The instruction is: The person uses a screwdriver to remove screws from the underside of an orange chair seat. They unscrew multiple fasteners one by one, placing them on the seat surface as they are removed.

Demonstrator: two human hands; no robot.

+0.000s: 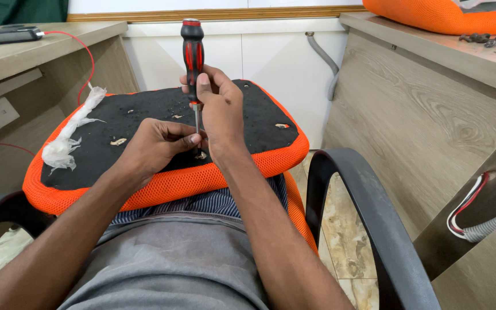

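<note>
Orange seat cushion (162, 186), black underside up, on lap. Red-black screwdriver (193, 51) upright over cushion's near edge, right hand (220, 109) wrapped round handle. Left hand (155, 144) fingertips pinched at shaft tip. White plastic scrap (67, 138) at cushion's left edge.

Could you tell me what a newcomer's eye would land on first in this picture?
First the orange seat cushion, black underside up, across the person's lap. At its centre the right hand holds a red-and-black screwdriver upright, while the left hand pinches near its tip. A white plastic scrap lies on the cushion's left edge.
</note>
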